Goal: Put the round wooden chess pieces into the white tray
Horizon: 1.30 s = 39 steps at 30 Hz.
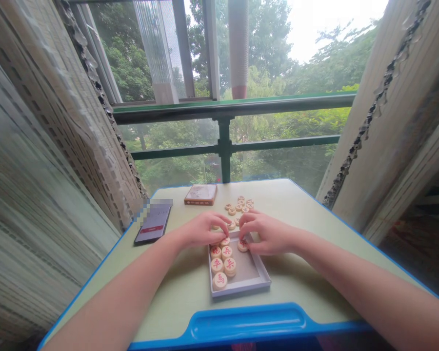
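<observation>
A shallow white box point(258, 280) lies on the pale green table point(175, 297), holding several round wooden chess pieces point(223, 265) with red characters along its left side. My left hand point(203, 229) curls over the box's far left corner, fingers bent onto a piece. My right hand point(267, 231) is at the far edge, fingertips pinched on a piece point(243, 245) inside the box. A loose cluster of more chess pieces point(239, 205) sits just beyond both hands.
A brown box lid point(201, 194) lies at the table's far side. A dark phone point(153, 224) rests at the left edge. A blue tray lip point(247, 324) runs along the near edge. Beyond are a green railing point(225, 146), window and bamboo blinds.
</observation>
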Available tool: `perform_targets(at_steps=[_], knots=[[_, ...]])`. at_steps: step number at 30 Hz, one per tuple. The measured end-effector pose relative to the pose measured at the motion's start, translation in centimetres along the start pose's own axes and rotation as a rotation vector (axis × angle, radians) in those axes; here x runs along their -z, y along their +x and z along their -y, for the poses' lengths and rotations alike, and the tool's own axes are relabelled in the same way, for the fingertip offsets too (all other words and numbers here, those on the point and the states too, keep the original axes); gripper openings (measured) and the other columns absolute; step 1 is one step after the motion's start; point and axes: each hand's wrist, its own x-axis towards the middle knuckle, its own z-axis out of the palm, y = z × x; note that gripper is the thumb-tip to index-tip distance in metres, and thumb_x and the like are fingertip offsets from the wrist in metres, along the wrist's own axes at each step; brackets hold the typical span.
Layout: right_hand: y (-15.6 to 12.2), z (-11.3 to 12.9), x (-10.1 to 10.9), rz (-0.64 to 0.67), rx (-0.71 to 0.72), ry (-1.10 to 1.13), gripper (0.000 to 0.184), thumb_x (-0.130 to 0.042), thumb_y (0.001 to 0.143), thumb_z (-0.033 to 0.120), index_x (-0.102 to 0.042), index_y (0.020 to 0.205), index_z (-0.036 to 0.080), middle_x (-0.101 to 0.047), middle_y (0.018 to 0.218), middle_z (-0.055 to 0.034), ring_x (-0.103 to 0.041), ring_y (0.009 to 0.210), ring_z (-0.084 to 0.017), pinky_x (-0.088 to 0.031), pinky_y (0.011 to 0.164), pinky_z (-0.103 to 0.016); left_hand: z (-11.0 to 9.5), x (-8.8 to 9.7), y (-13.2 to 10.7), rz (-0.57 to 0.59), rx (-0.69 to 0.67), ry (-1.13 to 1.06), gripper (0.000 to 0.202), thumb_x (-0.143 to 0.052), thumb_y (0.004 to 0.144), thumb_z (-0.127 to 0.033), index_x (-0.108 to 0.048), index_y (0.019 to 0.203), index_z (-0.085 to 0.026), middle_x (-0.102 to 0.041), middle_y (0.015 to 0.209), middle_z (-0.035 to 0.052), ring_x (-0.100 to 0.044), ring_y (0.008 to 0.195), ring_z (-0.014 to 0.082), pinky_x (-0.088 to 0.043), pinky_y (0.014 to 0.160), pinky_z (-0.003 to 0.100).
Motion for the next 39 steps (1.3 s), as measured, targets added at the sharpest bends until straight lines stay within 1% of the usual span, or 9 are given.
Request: perform_targets(at_steps=[4,9,13,19,25,35,39], knots=[[0.0,-0.1,-0.1,0.006,-0.009,0.020,0.011,-0.066,0.069,0.023,-0.069,0.078,0.019,-0.059,0.091,-0.0062,-0.051,0.087,-0.020,-0.044,0.084,-0.036,0.0,-0.1,0.0,-0.021,0.002,-0.014,0.021,-0.055,0.071,-0.013,-0.072,0.081,-0.020,-0.061,0.118,0.0041,-0.056,0.106,0.0190,-0.042,0.094,0.029],[0.0,0.1,-0.2,-0.002,-0.015,0.018,0.012,-0.067,0.069,0.028,-0.068,0.077,0.019,-0.058,0.091,-0.0061,-0.051,0.087,-0.019,-0.044,0.084,-0.035,0.0,-0.2,0.0,-0.087,-0.036,-0.008,0.019,-0.058,0.071,-0.016,-0.072,0.083,-0.019,-0.064,0.111,0.0053,-0.059,0.100,0.0186,-0.043,0.092,0.029],[0.0,0.0,-0.3,0.004,-0.007,0.005,0.015,-0.067,0.069,0.025,-0.069,0.082,0.019,-0.058,0.094,-0.0062,-0.051,0.088,-0.019,-0.043,0.085,-0.036,0.0,-0.3,0.0,-0.120,-0.048,0.001,0.019,-0.059,0.070,-0.015,-0.071,0.084,-0.018,-0.066,0.108,0.0056,-0.059,0.098,0.0182,-0.044,0.090,0.029],[0.1,-0.2,-0.5,-0.013,-0.006,0.002,0.012,-0.066,0.068,0.021,-0.069,0.079,0.019,-0.059,0.090,-0.0062,-0.052,0.086,-0.019,-0.045,0.083,-0.036,-0.1,-0.2,0.0,-0.156,-0.051,0.057,0.018,-0.056,0.071,-0.015,-0.071,0.081,-0.017,-0.068,0.100,0.0049,-0.060,0.093,0.0173,-0.044,0.089,0.029],[0.2,-0.5,-0.5,-0.043,-0.048,-0.014,0.007,-0.066,0.069,0.022,-0.068,0.075,0.019,-0.059,0.087,-0.0062,-0.052,0.085,-0.019,-0.045,0.082,-0.035,0.2,-0.2,0.0,-0.149,-0.050,0.093,0.017,-0.056,0.072,-0.017,-0.071,0.080,-0.017,-0.068,0.099,0.0052,-0.060,0.091,0.0175,-0.045,0.087,0.029],[0.2,-1.1,-0.4,-0.023,-0.092,-0.036,0.012,-0.063,0.073,0.027,-0.068,0.080,0.018,-0.059,0.086,-0.0067,-0.052,0.089,-0.021,-0.044,0.082,-0.035,0.1,-0.1,0.0,-0.121,-0.034,0.137,0.017,-0.057,0.071,-0.018,-0.070,0.081,-0.017,-0.068,0.097,0.0046,-0.060,0.089,0.0177,-0.044,0.085,0.028],[0.2,-1.4,-0.4,-0.032,-0.104,-0.045,0.014,-0.063,0.074,0.029,-0.068,0.082,0.019,-0.059,0.087,-0.0070,-0.053,0.088,-0.021,-0.044,0.079,-0.035,0.3,-0.1,-0.1,-0.098,-0.023,0.189,0.016,-0.058,0.072,-0.024,-0.070,0.082,-0.018,-0.068,0.093,0.0044,-0.059,0.086,0.0179,-0.044,0.084,0.028]])
